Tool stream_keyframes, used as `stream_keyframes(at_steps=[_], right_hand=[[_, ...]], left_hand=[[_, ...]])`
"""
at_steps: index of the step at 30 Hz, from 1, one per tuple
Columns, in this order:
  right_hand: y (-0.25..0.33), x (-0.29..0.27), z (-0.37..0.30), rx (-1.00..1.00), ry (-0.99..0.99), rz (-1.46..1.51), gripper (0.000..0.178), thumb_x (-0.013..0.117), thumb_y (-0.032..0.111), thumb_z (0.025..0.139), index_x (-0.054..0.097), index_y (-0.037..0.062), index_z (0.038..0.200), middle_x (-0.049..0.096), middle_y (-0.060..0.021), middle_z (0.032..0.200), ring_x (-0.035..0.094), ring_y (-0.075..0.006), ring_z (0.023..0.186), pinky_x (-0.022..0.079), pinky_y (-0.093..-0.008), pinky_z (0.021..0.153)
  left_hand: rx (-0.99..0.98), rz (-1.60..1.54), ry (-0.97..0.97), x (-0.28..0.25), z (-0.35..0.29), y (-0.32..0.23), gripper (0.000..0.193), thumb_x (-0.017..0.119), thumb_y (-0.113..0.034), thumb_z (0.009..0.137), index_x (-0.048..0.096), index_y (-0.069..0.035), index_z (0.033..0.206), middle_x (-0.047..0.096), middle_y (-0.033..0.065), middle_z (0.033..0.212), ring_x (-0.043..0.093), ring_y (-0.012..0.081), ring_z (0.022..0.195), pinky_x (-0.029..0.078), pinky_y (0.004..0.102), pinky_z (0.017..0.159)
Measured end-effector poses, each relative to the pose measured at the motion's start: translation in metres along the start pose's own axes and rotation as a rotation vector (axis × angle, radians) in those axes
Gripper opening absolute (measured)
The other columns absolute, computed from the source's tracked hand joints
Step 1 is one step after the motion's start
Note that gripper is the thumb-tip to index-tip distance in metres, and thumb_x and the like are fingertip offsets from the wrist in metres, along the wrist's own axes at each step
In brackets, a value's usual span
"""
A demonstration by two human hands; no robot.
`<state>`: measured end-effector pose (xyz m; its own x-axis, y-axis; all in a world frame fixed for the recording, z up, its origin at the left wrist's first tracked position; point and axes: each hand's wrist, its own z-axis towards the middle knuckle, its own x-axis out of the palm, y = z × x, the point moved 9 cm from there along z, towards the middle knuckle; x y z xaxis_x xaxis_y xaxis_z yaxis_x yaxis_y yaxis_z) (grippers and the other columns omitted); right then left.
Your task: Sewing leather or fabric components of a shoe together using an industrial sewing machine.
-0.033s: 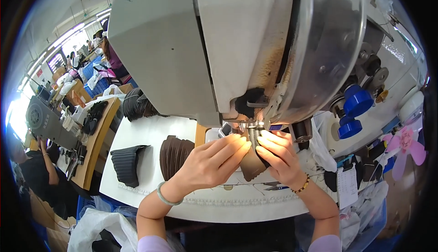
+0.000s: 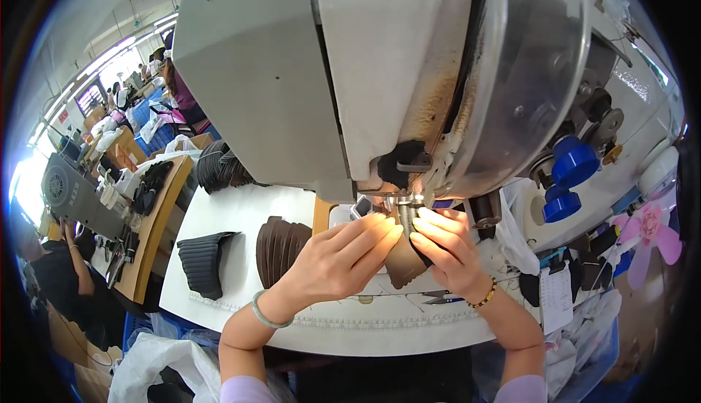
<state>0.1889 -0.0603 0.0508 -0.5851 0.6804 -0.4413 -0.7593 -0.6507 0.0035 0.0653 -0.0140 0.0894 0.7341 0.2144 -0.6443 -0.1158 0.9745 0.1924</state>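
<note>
Under the lit needle area of a large grey sewing machine (image 2: 255, 74), both my hands hold a brown piece of material (image 2: 404, 266) with a jagged lower edge and a dark side strip. My left hand (image 2: 336, 258) has its fingers together, tips pressed on the piece's left edge. On the opposite edge, the fingers of my right hand (image 2: 451, 251) are bent and pinch the material beside the metal machine arm. The thumbs are largely hidden. Left of my left hand lies a stack of brown pieces (image 2: 281, 250), and farther left a black ribbed stack (image 2: 201, 263).
Thread snips (image 2: 440, 298) lie near the white table's (image 2: 372, 337) front edge, right of centre. A black bundle (image 2: 220, 167) sits at the back left. Blue knobs (image 2: 573, 160) and a pink fan (image 2: 650, 236) are on the right. Another person (image 2: 73, 279) works at far left.
</note>
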Motion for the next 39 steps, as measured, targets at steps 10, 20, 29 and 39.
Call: stream_keyframes(at_steps=[10, 20, 29, 39], right_hand=[[0.000, -0.001, 0.013, -0.035, -0.050, -0.057, 0.042, 0.073, -0.005, 0.066, 0.068, 0.0012, 0.107, 0.062, -0.0044, 0.100, 0.061, -0.0220, 0.086, 0.045, -0.0432, 0.081], [-0.005, -0.005, 0.008, -0.027, -0.065, 0.032, 0.045, 0.074, -0.003, 0.064, 0.070, 0.0050, 0.108, 0.058, -0.0054, 0.104, 0.061, -0.0241, 0.093, 0.048, -0.0451, 0.087], [-0.007, -0.006, 0.013, -0.065, -0.006, 0.037, 0.033, 0.073, 0.002, 0.073, 0.071, 0.0077, 0.105, 0.063, -0.0040, 0.107, 0.060, -0.0225, 0.102, 0.048, -0.0462, 0.093], [-0.005, -0.005, 0.011, -0.025, -0.006, -0.006, 0.033, 0.072, 0.001, 0.072, 0.070, 0.0081, 0.104, 0.061, -0.0004, 0.099, 0.061, -0.0195, 0.093, 0.048, -0.0433, 0.089]], left_hand=[[-0.059, -0.005, -0.022, 0.003, -0.004, 0.013, 0.040, 0.068, -0.006, 0.065, 0.067, 0.000, 0.105, 0.063, 0.0079, 0.101, 0.066, 0.0224, 0.094, 0.057, 0.0309, 0.072], [0.001, 0.020, -0.095, -0.003, -0.004, -0.005, 0.037, 0.074, -0.005, 0.070, 0.067, -0.001, 0.106, 0.065, 0.0086, 0.098, 0.068, 0.0220, 0.091, 0.056, 0.0301, 0.070], [-0.130, -0.138, -0.199, -0.015, -0.004, 0.002, 0.035, 0.067, 0.004, 0.070, 0.066, 0.006, 0.105, 0.068, 0.0140, 0.093, 0.069, 0.0272, 0.086, 0.057, 0.0309, 0.070], [0.031, 0.019, -0.028, -0.007, -0.004, -0.016, 0.036, 0.064, 0.002, 0.064, 0.069, 0.006, 0.099, 0.070, 0.0153, 0.101, 0.070, 0.0272, 0.093, 0.059, 0.0313, 0.077]])
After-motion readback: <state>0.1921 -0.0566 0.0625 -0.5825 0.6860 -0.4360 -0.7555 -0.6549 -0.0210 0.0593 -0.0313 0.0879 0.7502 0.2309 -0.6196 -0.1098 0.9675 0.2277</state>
